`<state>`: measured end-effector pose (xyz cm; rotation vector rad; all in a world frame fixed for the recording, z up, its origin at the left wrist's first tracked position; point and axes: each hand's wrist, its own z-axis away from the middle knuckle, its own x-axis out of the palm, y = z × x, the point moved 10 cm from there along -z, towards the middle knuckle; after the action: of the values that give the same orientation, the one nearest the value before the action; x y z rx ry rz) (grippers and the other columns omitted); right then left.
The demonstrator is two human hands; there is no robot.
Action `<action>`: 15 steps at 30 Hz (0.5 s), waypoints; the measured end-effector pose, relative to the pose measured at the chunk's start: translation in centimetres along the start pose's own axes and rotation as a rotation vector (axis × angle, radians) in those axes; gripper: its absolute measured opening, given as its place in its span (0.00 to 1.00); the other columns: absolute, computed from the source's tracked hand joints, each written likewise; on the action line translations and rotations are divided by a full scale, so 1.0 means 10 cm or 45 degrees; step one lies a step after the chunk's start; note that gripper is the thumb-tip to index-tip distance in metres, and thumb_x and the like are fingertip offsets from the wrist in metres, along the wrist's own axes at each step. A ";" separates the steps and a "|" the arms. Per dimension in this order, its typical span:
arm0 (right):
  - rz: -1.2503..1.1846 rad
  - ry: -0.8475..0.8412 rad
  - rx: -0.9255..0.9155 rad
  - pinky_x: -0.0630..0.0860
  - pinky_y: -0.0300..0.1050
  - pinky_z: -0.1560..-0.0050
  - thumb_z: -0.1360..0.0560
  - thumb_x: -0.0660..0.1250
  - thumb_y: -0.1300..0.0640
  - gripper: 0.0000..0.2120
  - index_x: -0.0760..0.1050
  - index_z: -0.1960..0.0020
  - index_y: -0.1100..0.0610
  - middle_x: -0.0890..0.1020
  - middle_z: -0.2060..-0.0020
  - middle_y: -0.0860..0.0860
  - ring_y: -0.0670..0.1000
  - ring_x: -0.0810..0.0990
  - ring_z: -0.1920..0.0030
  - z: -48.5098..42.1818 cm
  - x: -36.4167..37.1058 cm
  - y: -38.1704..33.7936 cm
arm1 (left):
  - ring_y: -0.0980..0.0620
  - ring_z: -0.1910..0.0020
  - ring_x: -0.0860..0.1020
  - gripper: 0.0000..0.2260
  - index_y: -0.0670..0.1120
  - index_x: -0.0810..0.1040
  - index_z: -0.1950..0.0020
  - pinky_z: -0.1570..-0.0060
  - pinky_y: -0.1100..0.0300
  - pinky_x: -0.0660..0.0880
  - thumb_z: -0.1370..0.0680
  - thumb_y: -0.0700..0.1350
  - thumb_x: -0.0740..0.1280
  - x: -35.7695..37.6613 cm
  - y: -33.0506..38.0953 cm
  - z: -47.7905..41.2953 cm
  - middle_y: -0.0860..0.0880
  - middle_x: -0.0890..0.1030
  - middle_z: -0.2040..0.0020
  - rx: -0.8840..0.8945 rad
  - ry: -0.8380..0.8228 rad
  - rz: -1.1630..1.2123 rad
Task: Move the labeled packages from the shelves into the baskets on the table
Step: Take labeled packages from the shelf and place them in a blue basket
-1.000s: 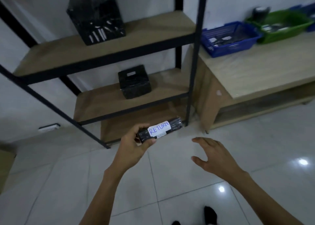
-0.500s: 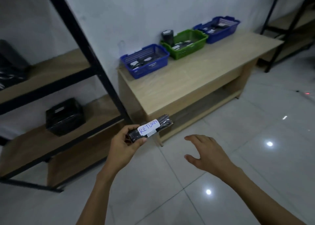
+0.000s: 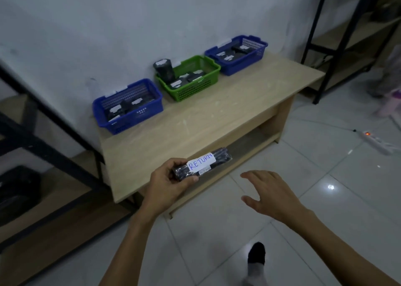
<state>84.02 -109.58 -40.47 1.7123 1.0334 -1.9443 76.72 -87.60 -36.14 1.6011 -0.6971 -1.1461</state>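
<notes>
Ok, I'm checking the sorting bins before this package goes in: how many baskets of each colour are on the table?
Blue baskets: 2
Green basket: 1
Total: 3

Left hand [image 3: 167, 186] curled, right hand [image 3: 271, 195] loosely spread.

black package [image 3: 202, 166] – white label [image 3: 201, 161]; blue baskets [image 3: 128, 105] – green basket [image 3: 188, 78]
</notes>
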 end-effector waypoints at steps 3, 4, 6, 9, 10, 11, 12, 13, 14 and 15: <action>-0.024 -0.027 0.042 0.61 0.46 0.32 0.25 0.63 0.41 0.28 0.64 0.29 0.51 0.71 0.32 0.48 0.50 0.70 0.33 -0.29 -0.22 0.55 | 0.54 0.55 0.82 0.17 0.47 0.80 0.48 0.52 0.62 0.78 0.34 0.39 0.79 0.42 0.07 -0.58 0.49 0.85 0.53 -0.045 -0.032 0.010; -0.020 -0.007 0.045 0.62 0.47 0.33 0.26 0.63 0.41 0.28 0.66 0.30 0.51 0.73 0.33 0.48 0.51 0.72 0.34 -0.39 -0.33 0.72 | 0.52 0.54 0.82 0.17 0.47 0.80 0.48 0.51 0.61 0.78 0.34 0.39 0.79 0.55 0.10 -0.76 0.49 0.85 0.53 -0.054 -0.038 0.036; 0.005 0.037 0.056 0.69 0.50 0.38 0.28 0.65 0.42 0.27 0.71 0.34 0.53 0.77 0.39 0.51 0.53 0.77 0.40 -0.63 -0.56 1.07 | 0.50 0.53 0.82 0.17 0.46 0.80 0.47 0.50 0.58 0.79 0.33 0.40 0.78 0.79 0.24 -1.17 0.48 0.84 0.52 -0.041 -0.047 0.061; 0.026 0.087 0.086 0.75 0.51 0.46 0.32 0.69 0.43 0.26 0.76 0.40 0.56 0.82 0.46 0.52 0.54 0.81 0.48 -0.97 -0.75 1.65 | 0.53 0.55 0.81 0.16 0.46 0.79 0.47 0.51 0.59 0.79 0.33 0.40 0.78 1.13 0.43 -1.75 0.49 0.84 0.53 -0.019 -0.024 0.057; 0.014 0.085 0.095 0.77 0.50 0.50 0.34 0.69 0.42 0.25 0.77 0.42 0.56 0.82 0.49 0.52 0.54 0.82 0.51 -1.08 -0.81 1.81 | 0.53 0.55 0.81 0.16 0.46 0.79 0.47 0.51 0.60 0.79 0.33 0.40 0.78 1.23 0.48 -1.93 0.49 0.84 0.53 -0.011 -0.011 0.046; 0.003 0.078 0.093 0.78 0.49 0.52 0.35 0.68 0.42 0.25 0.77 0.44 0.56 0.83 0.51 0.52 0.53 0.83 0.53 -1.20 -0.86 1.95 | 0.53 0.56 0.81 0.16 0.48 0.80 0.48 0.52 0.60 0.79 0.33 0.40 0.78 1.34 0.51 -2.10 0.50 0.84 0.53 -0.002 -0.003 0.030; -0.002 0.080 0.073 0.78 0.48 0.53 0.36 0.68 0.42 0.25 0.78 0.44 0.56 0.83 0.52 0.51 0.53 0.83 0.54 -1.31 -0.89 2.08 | 0.54 0.57 0.81 0.15 0.49 0.80 0.49 0.54 0.61 0.78 0.33 0.41 0.78 1.45 0.54 -2.26 0.51 0.84 0.54 0.009 -0.002 0.017; -0.010 0.085 0.048 0.78 0.48 0.54 0.36 0.68 0.42 0.25 0.77 0.44 0.56 0.83 0.53 0.51 0.53 0.83 0.55 -1.43 -0.91 2.22 | 0.55 0.58 0.80 0.15 0.50 0.80 0.49 0.56 0.63 0.77 0.33 0.41 0.78 1.55 0.57 -2.42 0.52 0.84 0.54 0.020 0.001 0.001; -0.026 0.097 0.018 0.78 0.48 0.54 0.36 0.68 0.43 0.25 0.77 0.44 0.56 0.83 0.53 0.51 0.53 0.83 0.55 -1.57 -0.93 2.36 | 0.57 0.60 0.79 0.15 0.51 0.80 0.49 0.59 0.66 0.75 0.32 0.42 0.78 1.65 0.59 -2.58 0.52 0.84 0.55 0.033 0.011 -0.032; -0.043 0.098 -0.005 0.77 0.47 0.54 0.36 0.69 0.43 0.25 0.77 0.44 0.56 0.83 0.53 0.51 0.53 0.83 0.56 -1.71 -0.95 2.52 | 0.58 0.61 0.78 0.15 0.50 0.80 0.49 0.61 0.68 0.73 0.32 0.42 0.78 1.75 0.61 -2.74 0.52 0.84 0.56 0.040 0.028 -0.070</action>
<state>115.21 -116.22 -38.67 1.7913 1.0990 -1.9093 109.19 -93.85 -35.07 1.6661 -0.6631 -1.1603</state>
